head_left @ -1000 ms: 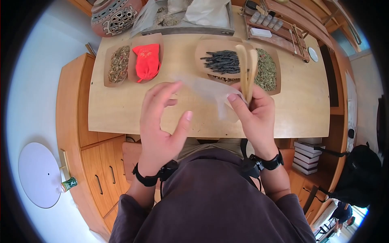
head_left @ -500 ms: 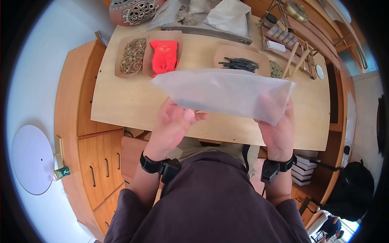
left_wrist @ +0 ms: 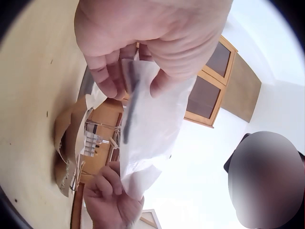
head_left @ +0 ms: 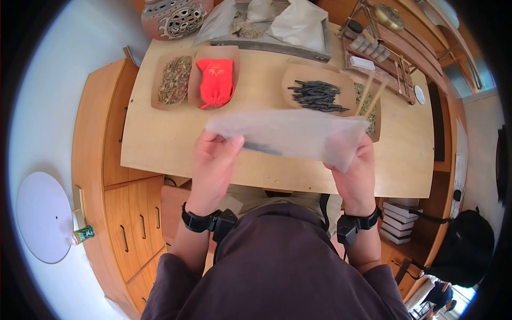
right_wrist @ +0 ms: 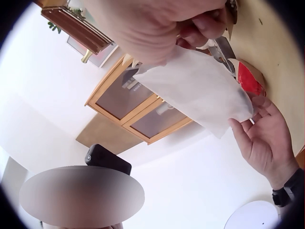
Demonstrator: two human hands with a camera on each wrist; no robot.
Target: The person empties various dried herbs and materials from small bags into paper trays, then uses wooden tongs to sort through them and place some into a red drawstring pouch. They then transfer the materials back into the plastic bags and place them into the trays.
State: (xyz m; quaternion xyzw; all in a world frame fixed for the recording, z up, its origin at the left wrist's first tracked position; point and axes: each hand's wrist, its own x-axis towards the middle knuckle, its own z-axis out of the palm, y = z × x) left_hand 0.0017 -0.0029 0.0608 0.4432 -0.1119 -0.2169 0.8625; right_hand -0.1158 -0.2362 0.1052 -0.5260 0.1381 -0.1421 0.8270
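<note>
A translucent whitish bag point(head_left: 282, 128) stretches between both hands over the near part of the table. My left hand point(head_left: 212, 165) pinches its left end between thumb and fingers. A dark strip point(left_wrist: 129, 112) shows through the bag near that end. My right hand point(head_left: 354, 173) holds the other end, its fingers partly hidden behind the bag. Pale wooden tongs point(head_left: 377, 97) stick up beyond the right hand, their lower part hidden. Just past the bag, dark stick-like pieces point(head_left: 317, 96) lie heaped in a brown paper tray point(head_left: 292, 80).
A red drawstring pouch point(head_left: 216, 80) and mixed dried herbs point(head_left: 175, 80) sit in paper trays at left. Green dried herbs point(head_left: 372, 120) lie partly hidden at right. Farther back are a grey tray point(head_left: 314, 55), a wooden rack point(head_left: 381, 72) and a patterned pot point(head_left: 178, 18).
The bag has gone from hanging loose at the right hand to spread across both hands. My left hand has moved from spread fingers to pinching its left end.
</note>
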